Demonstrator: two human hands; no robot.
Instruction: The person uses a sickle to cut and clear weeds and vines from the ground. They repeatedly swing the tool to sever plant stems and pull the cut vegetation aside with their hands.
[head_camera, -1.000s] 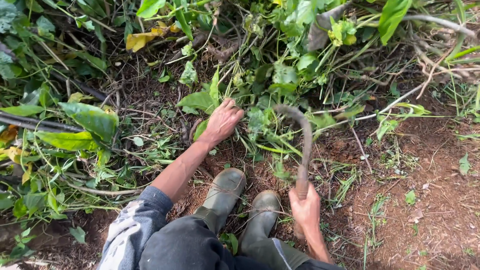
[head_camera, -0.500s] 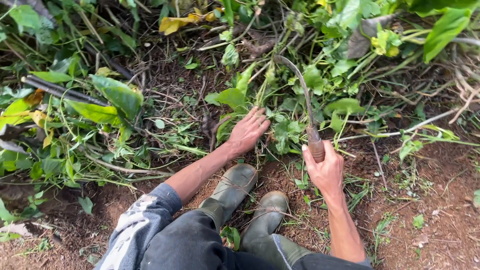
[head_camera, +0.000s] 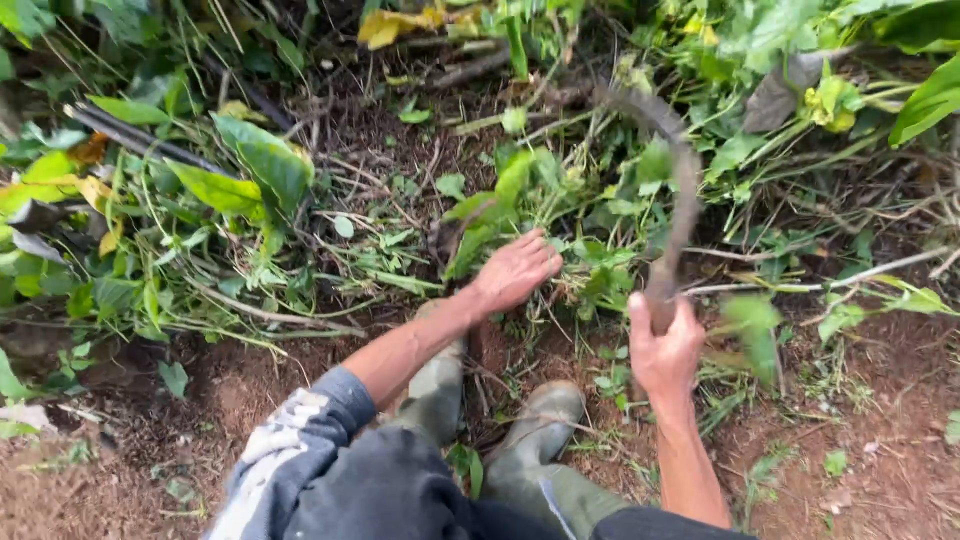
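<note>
Nearest, bottom centre: dark trousers (head_camera: 400, 495) and a grey patterned sleeve (head_camera: 290, 440) on the left arm. Just beyond, two olive rubber boots: left boot (head_camera: 435, 385) partly hidden behind the forearm, right boot (head_camera: 545, 420) toe-forward on red-brown soil (head_camera: 870, 450) strewn with cut grass.

Right of the boots: right hand (head_camera: 663, 350), fist closed around the handle of a sickle (head_camera: 672, 200). Handle end inside the fist; curved dark blade rising away from the hand and arching left over the weeds, blurred, tip near the far leaf litter.

Left of that, slightly farther: left hand (head_camera: 515, 270), palm down, fingers (head_camera: 540, 250) loosely spread and pressed onto a clump of green weeds (head_camera: 600, 265). Cannot tell whether any stems are pinched beneath. Weeds lying between the two hands, well below the blade's arch.

Mid-distance left: broad green leaves (head_camera: 255, 165), a dark stalk (head_camera: 140, 140) lying at a slant, yellowed leaves (head_camera: 60, 185) at the left edge.

Farthest: tangle of stems and foliage along the top, a yellow leaf (head_camera: 395, 22) at top centre, a grey dried leaf (head_camera: 790, 90) at upper right, a pale bare twig (head_camera: 830, 275) running right.
</note>
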